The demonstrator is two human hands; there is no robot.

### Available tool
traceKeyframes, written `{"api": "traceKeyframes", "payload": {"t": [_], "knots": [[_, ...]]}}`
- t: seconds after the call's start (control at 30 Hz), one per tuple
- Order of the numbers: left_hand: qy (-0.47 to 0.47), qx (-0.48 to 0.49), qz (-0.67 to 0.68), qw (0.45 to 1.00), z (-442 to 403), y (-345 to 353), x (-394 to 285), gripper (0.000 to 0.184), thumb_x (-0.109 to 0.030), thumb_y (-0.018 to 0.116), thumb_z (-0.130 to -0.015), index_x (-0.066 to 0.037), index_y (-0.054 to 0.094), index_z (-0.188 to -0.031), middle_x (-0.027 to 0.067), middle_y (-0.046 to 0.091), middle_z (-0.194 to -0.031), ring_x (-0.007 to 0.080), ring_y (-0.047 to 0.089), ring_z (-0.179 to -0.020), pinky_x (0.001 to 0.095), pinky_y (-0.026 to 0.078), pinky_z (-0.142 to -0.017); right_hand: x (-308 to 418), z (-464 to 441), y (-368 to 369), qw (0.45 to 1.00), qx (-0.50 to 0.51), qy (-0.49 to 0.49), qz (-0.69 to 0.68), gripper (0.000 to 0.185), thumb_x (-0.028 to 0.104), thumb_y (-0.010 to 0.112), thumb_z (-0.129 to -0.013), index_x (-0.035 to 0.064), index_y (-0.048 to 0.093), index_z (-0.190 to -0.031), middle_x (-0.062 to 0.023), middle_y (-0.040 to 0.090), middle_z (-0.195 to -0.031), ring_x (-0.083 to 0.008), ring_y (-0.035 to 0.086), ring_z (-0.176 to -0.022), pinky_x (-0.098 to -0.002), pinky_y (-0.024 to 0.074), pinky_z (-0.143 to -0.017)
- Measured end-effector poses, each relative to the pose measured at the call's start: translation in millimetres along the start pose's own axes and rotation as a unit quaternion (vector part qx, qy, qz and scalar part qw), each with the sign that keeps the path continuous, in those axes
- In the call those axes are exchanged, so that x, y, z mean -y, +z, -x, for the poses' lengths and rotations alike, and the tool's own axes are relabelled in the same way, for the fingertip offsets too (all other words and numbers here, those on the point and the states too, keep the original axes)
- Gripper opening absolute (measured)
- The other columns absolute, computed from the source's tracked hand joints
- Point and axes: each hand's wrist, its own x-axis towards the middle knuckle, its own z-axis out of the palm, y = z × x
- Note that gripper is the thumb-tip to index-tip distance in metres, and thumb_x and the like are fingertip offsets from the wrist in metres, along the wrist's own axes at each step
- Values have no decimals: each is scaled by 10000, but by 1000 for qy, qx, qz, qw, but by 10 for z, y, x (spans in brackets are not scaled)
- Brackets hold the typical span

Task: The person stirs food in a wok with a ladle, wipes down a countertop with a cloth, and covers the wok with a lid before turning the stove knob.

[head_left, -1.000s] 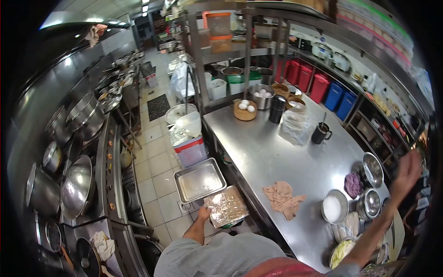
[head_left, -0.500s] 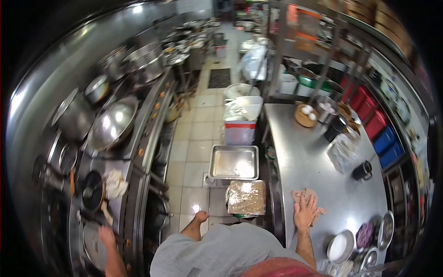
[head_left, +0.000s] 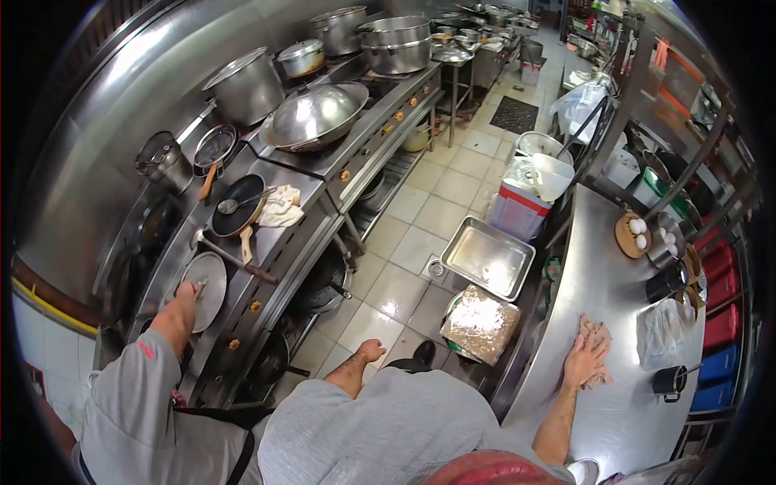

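Right hand (head_left: pixel 585 364) is resting spread on the cloth (head_left: pixel 596 333), presumably steadying it against the table (head_left: pixel 618 424); left hand (head_left: pixel 372 351) is hanging loosely fisted, gripping nothing visible.

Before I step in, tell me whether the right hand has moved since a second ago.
Yes, downward against the steel table: the right hand, raised in the air then, now rests on the pink cloth lying there.

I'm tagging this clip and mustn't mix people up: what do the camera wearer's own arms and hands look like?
The left hand and right hand are bare, without gloves; no watch or bracelet shows at either wrist. The forearms are uncovered, below the short sleeves of a grey shirt.
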Motion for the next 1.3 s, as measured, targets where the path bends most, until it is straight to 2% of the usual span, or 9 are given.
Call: {"api": "traceKeyframes", "payload": {"t": [0.2,0.67,0.73,0.77,0.8,0.87,0.97,1.13,1.3], "knots": [[-106,20,-5,994,282,129,454,469,-410,625,-764,-47,644,-1060,171,637,-1076,303,590,-1033,379,460,-902,5,-23,-9,1000,-5,-9,0,478,483,350,-953,244,427,-1359,-109,257,-1478,-286,222,-1360,-617,147,-1031],[-9,-9,59,998,-826,-501,358,502,-411,605,-767,-37,620,-1100,171,614,-1130,296,571,-1070,370,442,-931,79,-26,70,999,-2,38,2,480,484,381,-943,253,438,-1360,-100,280,-1476,-283,243,-1361,-618,173,-1031],[-11,-4,59,998,-1058,-705,417,496,-403,605,-763,-39,622,-1099,176,613,-1127,298,570,-1071,369,442,-932,229,-27,34,992,-89,84,-15,501,499,388,-935,261,415,-1376,-107,307,-1461,-274,266,-1353,-620,187,-1024],[-12,-8,56,998,-1166,-823,443,493,-400,606,-763,-38,622,-1099,176,613,-1127,299,570,-1071,370,443,-931,436,-18,-81,981,-52,179,51,532,507,409,-923,257,388,-1393,-115,353,-1432,-277,305,-1329,-584,227,-1020],[-16,-12,51,998,-1242,-942,474,490,-396,606,-764,-38,622,-1098,175,613,-1127,301,571,-1070,371,443,-931,508,-115,45,982,-57,174,47,532,507,409,-923,257,388,-1393,-115,353,-1432,-277,305,-1329,-584,227,-1020],[-10,-27,66,997,-1388,-1161,568,491,-393,607,-768,-30,618,-1099,177,611,-1130,306,569,-1071,374,442,-932,610,-185,422,967,-221,123,-19,548,487,454,-914,222,395,-1389,-123,405,-1391,-294,354,-1292,-538,258,-1012],[-1,-56,45,997,-1666,-1507,712,467,-386,612,-781,-36,622,-1090,176,615,-1122,311,572,-1067,383,447,-923,1692,-156,159,973,-188,97,-94,505,385,523,-895,143,456,-1333,-156,450,-1332,-334,413,-1231,-495,308,-993],[-15,-86,81,993,-1795,-1900,989,467,-347,628,-743,-49,613,-1103,194,610,-1100,326,572,-1046,393,451,-907,3002,-242,346,936,-113,-154,-295,454,166,618,-825,71,510,-1257,-201,439,-1296,-361,449,-1176,-440,368,-978],[-59,-110,79,989,-1692,-1832,1242,384,-375,615,-749,-63,666,-967,195,638,-991,336,593,-980,415,472,-847,3828,36,625,903,108,-252,-330,434,137,659,-782,48,547,-1191,-229,441,-1266,-368,468,-1135,-414,386,-971]]}}
